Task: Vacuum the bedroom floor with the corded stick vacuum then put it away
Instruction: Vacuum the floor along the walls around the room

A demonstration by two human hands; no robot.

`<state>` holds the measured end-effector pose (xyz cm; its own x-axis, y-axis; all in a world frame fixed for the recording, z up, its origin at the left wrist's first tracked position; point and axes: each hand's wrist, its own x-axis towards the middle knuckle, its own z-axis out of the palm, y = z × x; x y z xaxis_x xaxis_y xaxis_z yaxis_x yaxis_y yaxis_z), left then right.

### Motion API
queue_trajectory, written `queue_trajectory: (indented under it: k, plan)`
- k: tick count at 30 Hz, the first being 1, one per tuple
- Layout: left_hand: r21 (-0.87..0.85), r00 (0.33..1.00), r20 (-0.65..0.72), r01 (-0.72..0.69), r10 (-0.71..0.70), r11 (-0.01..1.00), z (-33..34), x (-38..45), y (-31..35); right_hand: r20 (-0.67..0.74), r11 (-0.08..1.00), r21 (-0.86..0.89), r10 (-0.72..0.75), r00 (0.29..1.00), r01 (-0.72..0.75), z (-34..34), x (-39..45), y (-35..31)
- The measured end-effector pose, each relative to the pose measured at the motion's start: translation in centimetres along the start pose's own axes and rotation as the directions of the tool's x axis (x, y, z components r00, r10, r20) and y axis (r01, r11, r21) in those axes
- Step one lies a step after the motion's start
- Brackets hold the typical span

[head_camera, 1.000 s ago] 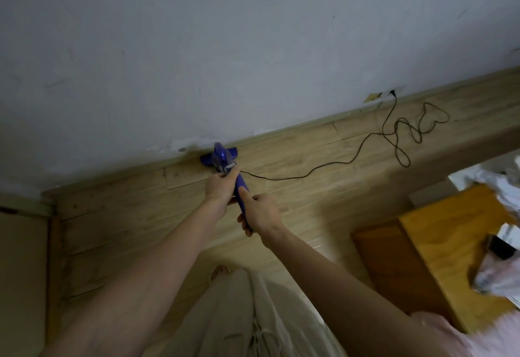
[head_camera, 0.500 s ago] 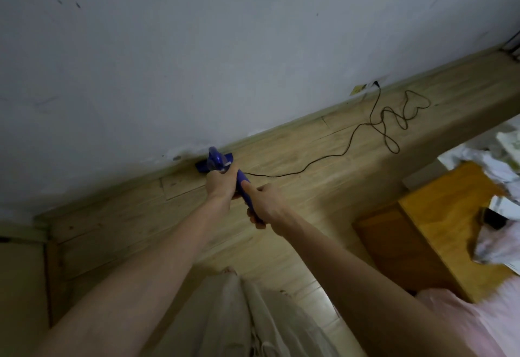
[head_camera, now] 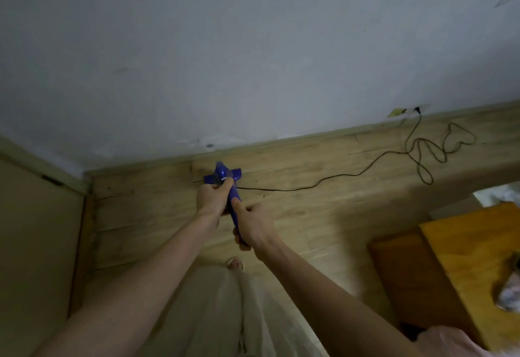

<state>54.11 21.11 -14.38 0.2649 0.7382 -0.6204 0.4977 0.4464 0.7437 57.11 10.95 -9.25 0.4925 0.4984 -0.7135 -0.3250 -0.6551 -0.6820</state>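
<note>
Both forearms [head_camera: 157, 280] are bare to the lower edge of the view with no sleeves, watch or rings showing, the legs are covered by loose, pale cream trousers [head_camera: 222, 314] with soft folds, and one bare foot [head_camera: 235, 263] shows its toes beyond the hem.

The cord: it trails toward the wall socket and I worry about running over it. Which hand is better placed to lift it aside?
Probably right hand: the cord runs off on that side, and left hand grips the vacuum lower.
</note>
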Motion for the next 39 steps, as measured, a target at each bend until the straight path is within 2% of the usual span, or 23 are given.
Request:
queue_trajectory:
  k: [5, 17, 20, 26, 35, 39]
  plan:
    - [-0.008, 0.999, -0.049, 0.005, -0.006, 1.000, -2.4, 0.2, -0.8, 0.025, 1.000, -0.011, -0.013, 1.000, 0.014, 2.2, -0.4, -0.2]
    - [0.084, 0.998, 0.062, -0.006, 0.001, 0.996, -7.7, 7.9, 3.0, -0.019, 0.997, 0.057, 0.049, 0.999, -0.048, 9.6, 3.9, -5.5]
    - [0.054, 0.996, 0.089, 0.000, -0.005, 0.999, -9.4, 9.0, 3.5, -0.053, 0.998, 0.051, 0.048, 0.997, -0.045, 11.1, 3.8, -7.0]
    - [0.040, 0.989, 0.148, -0.008, 0.002, 0.999, -11.3, 9.5, 3.2, -0.084, 0.993, 0.096, 0.070, 0.994, -0.062, 12.9, 3.1, -7.6]
    - [0.020, 0.989, 0.149, -0.013, 0.010, 1.000, -12.0, 10.9, 4.4, -0.092, 0.999, 0.016, 0.036, 0.995, -0.035, 14.3, 5.0, -8.7]
    - [0.065, 0.988, 0.153, -0.003, -0.007, 0.998, -11.7, 10.8, 4.1, -0.076, 0.999, 0.002, 0.041, 0.996, -0.041, 13.8, 4.8, -8.4]
